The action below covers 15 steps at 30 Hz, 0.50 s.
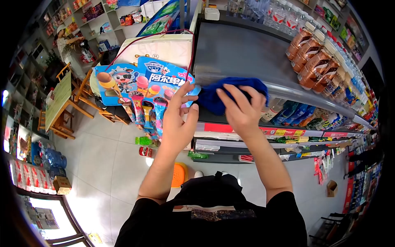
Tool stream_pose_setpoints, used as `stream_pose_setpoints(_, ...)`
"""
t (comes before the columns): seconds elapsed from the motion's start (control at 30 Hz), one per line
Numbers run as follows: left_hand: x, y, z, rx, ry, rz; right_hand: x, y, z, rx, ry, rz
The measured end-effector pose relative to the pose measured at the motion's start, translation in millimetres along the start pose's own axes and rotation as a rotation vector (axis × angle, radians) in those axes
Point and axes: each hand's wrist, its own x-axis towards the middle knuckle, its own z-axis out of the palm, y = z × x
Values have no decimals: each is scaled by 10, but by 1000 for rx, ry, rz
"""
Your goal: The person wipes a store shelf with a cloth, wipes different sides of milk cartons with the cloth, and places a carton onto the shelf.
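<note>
My right hand (242, 111) presses on a bunched dark blue cloth (213, 95), its fingers spread over the top and bent into the fabric. The cloth lies at the front left corner of a grey shelf top (242, 53). My left hand (181, 119) is raised with its fingers apart, holding nothing. It overlaps the right edge of a blue cardboard display (123, 96) with cartoon and ice cream pictures; whether the fingertips touch it I cannot tell. Colourful wrapped sweets (147, 113) hang on the lower part of that display.
Brown drink bottles (314, 72) stand right of the cloth, with clear bottles (290, 18) behind. Lower shelves hold more bottles (296, 113). An orange stool (179, 175) is by my feet. At left are a wooden table (59, 96) with chairs and, farther back, another person (66, 45).
</note>
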Motion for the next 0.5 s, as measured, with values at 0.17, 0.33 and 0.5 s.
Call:
stream_pose_setpoints(0.17,44,-54,-125,40,5,46,256,-267,202,135,-11,-13)
stream_pose_setpoints(0.33,81,-48,-101,32,15,34,215,-162,119,109,-47,-42)
stream_pose_setpoints(0.5,106,-50,-103,30,-8,40,20,136,-122,-36,-20,-10)
